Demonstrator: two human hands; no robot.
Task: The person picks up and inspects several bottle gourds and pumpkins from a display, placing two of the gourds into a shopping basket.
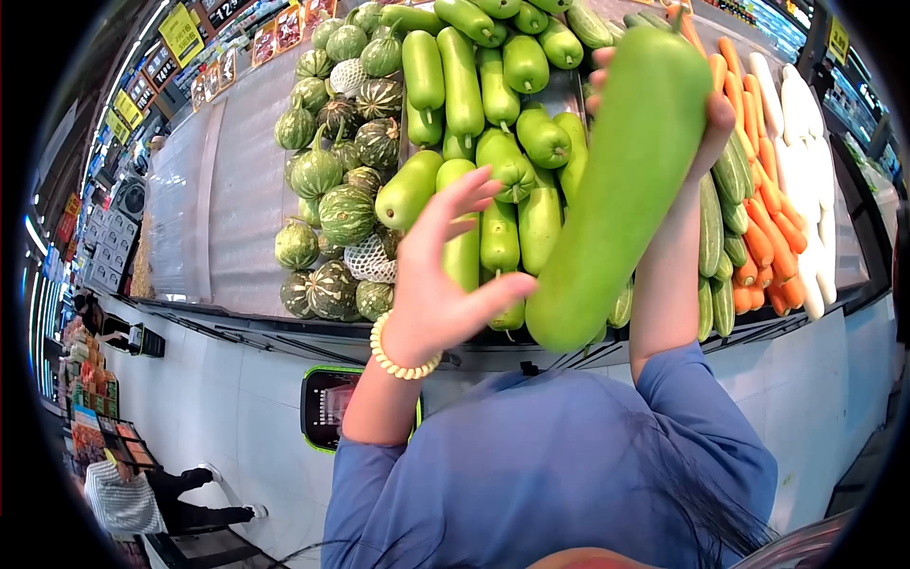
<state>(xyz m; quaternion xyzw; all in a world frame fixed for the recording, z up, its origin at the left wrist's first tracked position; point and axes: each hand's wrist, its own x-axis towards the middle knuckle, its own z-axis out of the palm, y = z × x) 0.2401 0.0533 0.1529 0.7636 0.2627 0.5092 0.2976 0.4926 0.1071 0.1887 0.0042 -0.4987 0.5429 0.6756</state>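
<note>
A long pale-green bottle gourd [621,180] is raised over the produce stand, stem end up. Behind its upper part, my right hand [718,128] grips it, with fingertips showing on the left side and the thumb side on the right. My left hand [441,270], with a yellow coil band at the wrist, is open beside the gourd's lower end, thumb tip close to its skin. More bottle gourds [500,237] lie heaped behind my hands.
Small striped squashes [346,216] are piled left of the gourds. To the right lie ridged green cucumbers [711,223], carrots [770,237] and white radishes [813,190]. A black-and-green shopping basket [320,408] is on the floor. A person [128,498] is at the lower left.
</note>
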